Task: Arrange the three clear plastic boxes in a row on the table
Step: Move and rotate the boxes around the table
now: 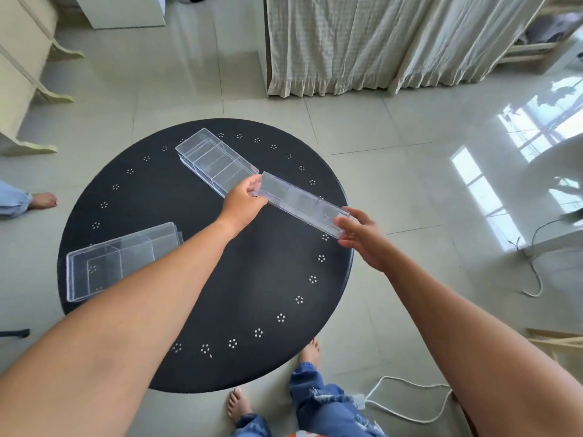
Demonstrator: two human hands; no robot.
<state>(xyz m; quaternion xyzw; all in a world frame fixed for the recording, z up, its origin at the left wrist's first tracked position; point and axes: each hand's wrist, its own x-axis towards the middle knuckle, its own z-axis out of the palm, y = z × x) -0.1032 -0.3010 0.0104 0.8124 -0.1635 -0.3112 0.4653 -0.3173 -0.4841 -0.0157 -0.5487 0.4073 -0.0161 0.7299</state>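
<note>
Round black table (220, 310) with a ring of small white dot clusters near its rim; 3 clear plastic boxes in view.

Box 1: long narrow clear plastic box with dividers (304, 203), held between both hands above the table's right edge, lying diagonally from centre toward the right rim. Left hand (243, 201) is closed around its far-left end, fingers wrapped over the end wall. Right hand (362, 238) grips its near-right end, thumb on top and fingers partly curled below, hand only half closed. Cannot tell whether the box touches the tabletop.

Box 2: wider clear plastic box with compartments (216, 160), resting on the table near the far edge, angled; its nearer end sits just beside the left hand and the held box's end.

Box 3: large clear plastic box with 1 inner partition (123, 260), resting at the table's left edge, well apart from both hands, partly behind the left forearm.
</note>
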